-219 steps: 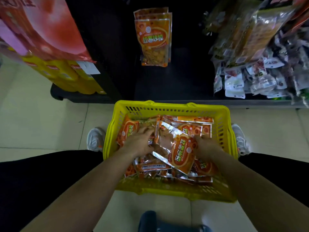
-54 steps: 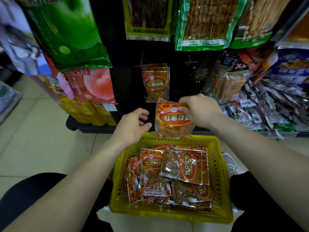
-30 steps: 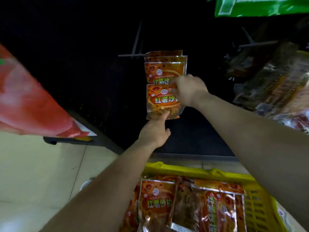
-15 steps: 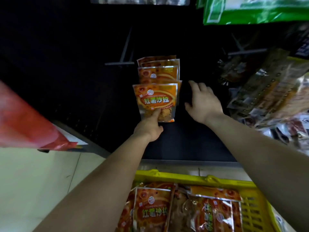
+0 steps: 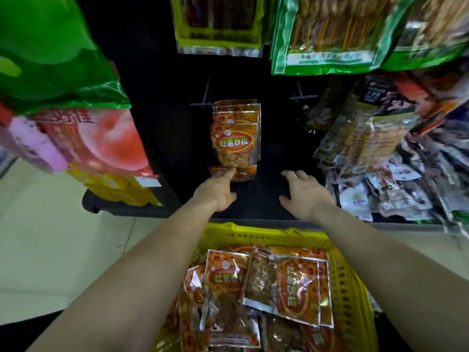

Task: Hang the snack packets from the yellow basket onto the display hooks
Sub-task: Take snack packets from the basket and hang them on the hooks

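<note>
- Currently, your left hand (image 5: 215, 193) reaches far toward the display. Its forefinger is straight and touches the lower edge of the hung stack of glossy orange foil snack packets (image 5: 236, 142). The other fingers are loosely curled and pinch nothing.
- Your right hand (image 5: 303, 193) hovers to the right of that stack, apart from it, with fingers loosely spread and holding nothing.
- The stack hangs on a thin dark metal display hook (image 5: 203, 104) at far centre. A second bare metal hook (image 5: 302, 97) shows to its right.
- More orange packets lie loose and overlapping in the yellow slatted plastic basket (image 5: 253, 231) at the near edge. On top are an upright-printed packet (image 5: 225, 275) to the left and a sideways packet (image 5: 297, 288) to the right.
- Handling, as a judgement: each packet looks light and thin, with crinkly, slick film. The contents seen through the clear part seem brittle, so squeezing the belly risks crushing them.
- Take hold at the flat sealed top band, thumb and forefinger either side of the hang hole. That band is probably the stiffest part. The hole itself is too small to make out here.
- Expect the pile to slide when you lift one, so pick from the top layer.
</note>
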`<state>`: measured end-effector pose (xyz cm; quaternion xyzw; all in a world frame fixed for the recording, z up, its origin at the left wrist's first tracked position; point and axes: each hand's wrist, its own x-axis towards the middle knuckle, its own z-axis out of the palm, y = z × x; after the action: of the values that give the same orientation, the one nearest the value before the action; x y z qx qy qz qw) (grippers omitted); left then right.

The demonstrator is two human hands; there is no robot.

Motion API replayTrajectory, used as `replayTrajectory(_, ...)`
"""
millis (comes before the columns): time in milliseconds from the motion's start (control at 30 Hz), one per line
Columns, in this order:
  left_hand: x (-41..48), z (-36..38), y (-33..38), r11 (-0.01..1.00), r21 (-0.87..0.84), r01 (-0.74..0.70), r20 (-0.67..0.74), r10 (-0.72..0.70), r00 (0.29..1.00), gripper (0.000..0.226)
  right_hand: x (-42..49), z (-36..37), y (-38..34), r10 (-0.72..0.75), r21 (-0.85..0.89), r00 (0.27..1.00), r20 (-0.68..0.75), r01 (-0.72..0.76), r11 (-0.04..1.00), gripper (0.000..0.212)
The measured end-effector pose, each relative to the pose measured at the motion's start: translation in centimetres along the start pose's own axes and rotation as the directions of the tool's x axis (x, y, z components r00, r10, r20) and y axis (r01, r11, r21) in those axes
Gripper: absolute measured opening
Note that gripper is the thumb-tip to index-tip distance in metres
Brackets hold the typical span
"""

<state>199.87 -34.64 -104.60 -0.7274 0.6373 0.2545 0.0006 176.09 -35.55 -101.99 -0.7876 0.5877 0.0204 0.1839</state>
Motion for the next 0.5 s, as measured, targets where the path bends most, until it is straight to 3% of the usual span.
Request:
replayTrajectory(200,3.2,1.2,-0.5,0.999,-0.011,0.030,-0.010,-0.031,0.999,0.083,1.1,3.4,0.2,-0.007,0.021,0.996,0.090,0.005,1.000,0.067)
replayTrajectory(500,13.5,2.8,-0.8,0.993,0.106,0.044,-0.017,-0.043,0.999,0.083,7.7,7.8,1.4,0.014,0.077,0.988,0.157,-0.026,0.997,0.063)
